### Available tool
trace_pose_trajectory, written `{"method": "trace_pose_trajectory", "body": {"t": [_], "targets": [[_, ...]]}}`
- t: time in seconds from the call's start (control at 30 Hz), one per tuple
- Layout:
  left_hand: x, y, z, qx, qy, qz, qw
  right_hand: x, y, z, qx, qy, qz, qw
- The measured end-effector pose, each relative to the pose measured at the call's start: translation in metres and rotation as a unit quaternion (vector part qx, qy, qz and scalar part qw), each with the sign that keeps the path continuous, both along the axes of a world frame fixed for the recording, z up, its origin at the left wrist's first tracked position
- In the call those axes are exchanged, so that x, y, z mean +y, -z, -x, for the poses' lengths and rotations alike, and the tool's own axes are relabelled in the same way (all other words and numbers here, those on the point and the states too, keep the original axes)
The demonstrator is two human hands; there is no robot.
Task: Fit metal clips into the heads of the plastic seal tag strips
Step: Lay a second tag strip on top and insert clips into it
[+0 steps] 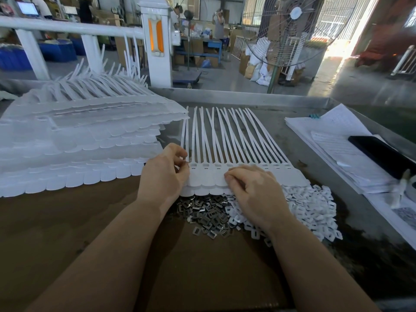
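Head cam, looking down at a metal workbench point(247, 99) with a sheet of brown cardboard point(67, 221) laid over the near part. Far left there's a big stack of white seal tag sheets point(78, 140), layered like shingles, tails pointing away. Next over, the left hand point(165, 174) sits at the left end of the working row of seal tag strips point(225, 140), fingers curled in with thumb and fingertips pinched together right at the first head; can't tell if there's a clip in that pinch, too small to see. The strips lie flat side by side, heads toward the person, tails fanning away. Just below the heads is a pile of small metal clips point(207, 215), partly between the two wrists. The right hand point(254, 190) rests on the tag heads near the middle of the row, fingers bent, tips pressing down on the plastic. Right of that, a heap of little white plastic pieces point(315, 208). Far right, a stack of papers point(333, 143) with a black phone point(382, 154) on top.
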State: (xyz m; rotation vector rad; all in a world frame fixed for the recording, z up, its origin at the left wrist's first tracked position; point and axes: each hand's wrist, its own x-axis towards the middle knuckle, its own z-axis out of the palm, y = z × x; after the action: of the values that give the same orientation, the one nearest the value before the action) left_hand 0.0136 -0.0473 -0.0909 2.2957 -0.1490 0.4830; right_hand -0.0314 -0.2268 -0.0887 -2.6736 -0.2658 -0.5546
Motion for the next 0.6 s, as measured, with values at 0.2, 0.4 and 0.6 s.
{"method": "trace_pose_trajectory", "body": {"t": [0.2, 0.4, 0.6], "targets": [[-0.0002, -0.0007, 0.0002, -0.013, 0.005, -0.014, 1.0, 0.0, 0.0002, 0.0004, -0.001, 0.0, 0.0, 1.0], [0.0011, -0.002, 0.0016, -0.033, 0.0, 0.0, 0.999, 0.0004, 0.0011, 0.001, -0.005, 0.001, 0.0, 1.0], [0.0031, -0.0025, -0.001, -0.035, -0.004, 0.012, 0.999, 0.0004, 0.0011, 0.0009, -0.004, -0.002, -0.002, 1.0]]}}
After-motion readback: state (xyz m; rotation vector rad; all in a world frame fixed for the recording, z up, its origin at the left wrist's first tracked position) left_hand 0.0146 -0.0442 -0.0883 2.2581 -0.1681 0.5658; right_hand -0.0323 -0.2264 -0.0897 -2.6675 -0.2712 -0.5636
